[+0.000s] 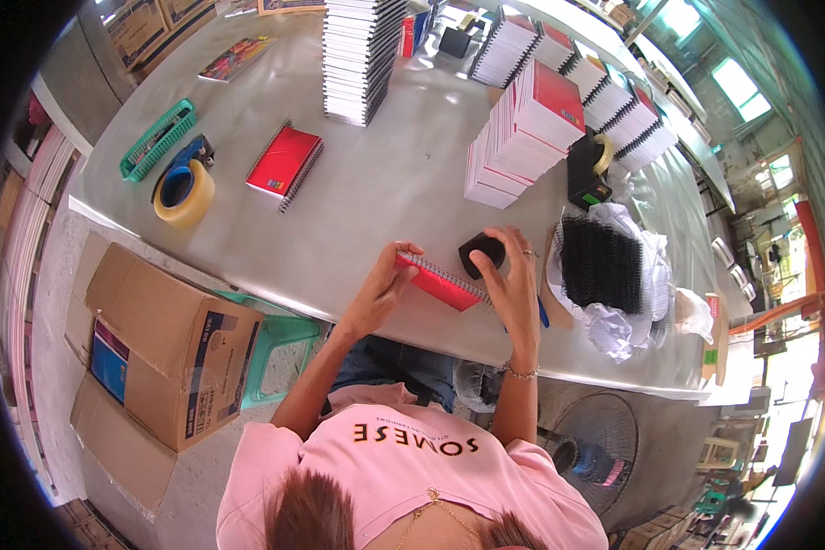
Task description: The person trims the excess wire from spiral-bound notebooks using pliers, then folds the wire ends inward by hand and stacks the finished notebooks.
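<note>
At the table's near edge my left hand (383, 286) is closed on the left end of a red spiral notebook (442, 282). The notebook is tilted, with its coil edge turned up and away from me. My right hand (517, 291) is at the notebook's right end, its thumb and fingers curved round a small black block-like thing (475, 255). Its kind does not show, and the hand partly covers it. Farther left, another red spiral notebook (285, 161) lies flat on the grey table (376, 183).
Stacks of red-covered books (539, 119) and a tall spiral notebook stack (357, 64) stand beyond. Black coils (601, 264) lie on crumpled plastic at right, near a black tape dispenser (588, 174). Left are a tape roll (185, 194), a green basket (159, 139) and a cardboard box (160, 344).
</note>
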The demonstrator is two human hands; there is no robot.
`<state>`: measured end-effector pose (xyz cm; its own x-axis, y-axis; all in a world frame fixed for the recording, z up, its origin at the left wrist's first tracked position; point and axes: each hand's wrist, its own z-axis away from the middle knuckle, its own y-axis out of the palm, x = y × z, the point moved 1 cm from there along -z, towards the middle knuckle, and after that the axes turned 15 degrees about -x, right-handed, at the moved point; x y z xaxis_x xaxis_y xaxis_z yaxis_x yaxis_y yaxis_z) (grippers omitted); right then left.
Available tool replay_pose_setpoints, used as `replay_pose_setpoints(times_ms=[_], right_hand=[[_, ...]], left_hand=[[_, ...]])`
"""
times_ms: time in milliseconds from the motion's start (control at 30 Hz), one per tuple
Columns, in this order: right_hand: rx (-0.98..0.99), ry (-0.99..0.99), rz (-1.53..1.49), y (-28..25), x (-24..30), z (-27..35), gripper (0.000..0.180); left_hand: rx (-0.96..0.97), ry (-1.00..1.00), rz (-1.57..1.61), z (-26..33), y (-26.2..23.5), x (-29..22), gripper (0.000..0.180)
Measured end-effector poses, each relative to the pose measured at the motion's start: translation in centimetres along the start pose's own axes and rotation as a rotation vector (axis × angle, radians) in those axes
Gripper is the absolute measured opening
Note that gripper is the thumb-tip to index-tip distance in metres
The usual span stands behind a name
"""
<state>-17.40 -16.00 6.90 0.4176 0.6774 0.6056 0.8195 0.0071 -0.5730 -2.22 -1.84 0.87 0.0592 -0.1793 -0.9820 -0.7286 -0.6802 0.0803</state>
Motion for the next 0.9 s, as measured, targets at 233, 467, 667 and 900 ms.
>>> replay_pose_setpoints(times_ms=[233, 467, 667, 900], right_hand=[[0.159, -0.127, -0.012, 0.7, 4.6, 1.4, 0.033], [0.118, -0.181, 0.017, 2.5, 4.6, 2.8, 0.02], [0.062, -0.155, -0.043, 2.4, 5.2, 2.8, 0.015], [0.055, -0.175, -0.057, 2.3, 5.3, 2.8, 0.015]], left_hand=[[-0.026, -0.024, 0.026, 0.4, 0.7, -0.9, 0.016], [-0.107, -0.069, 0.15, 1.2, 0.5, 0.6, 0.017], [-0.18, -0.063, 0.277, 1.1, 0.7, 0.4, 0.013], [-0.193, -0.094, 0.297, 1.1, 0.3, 0.9, 0.01]])
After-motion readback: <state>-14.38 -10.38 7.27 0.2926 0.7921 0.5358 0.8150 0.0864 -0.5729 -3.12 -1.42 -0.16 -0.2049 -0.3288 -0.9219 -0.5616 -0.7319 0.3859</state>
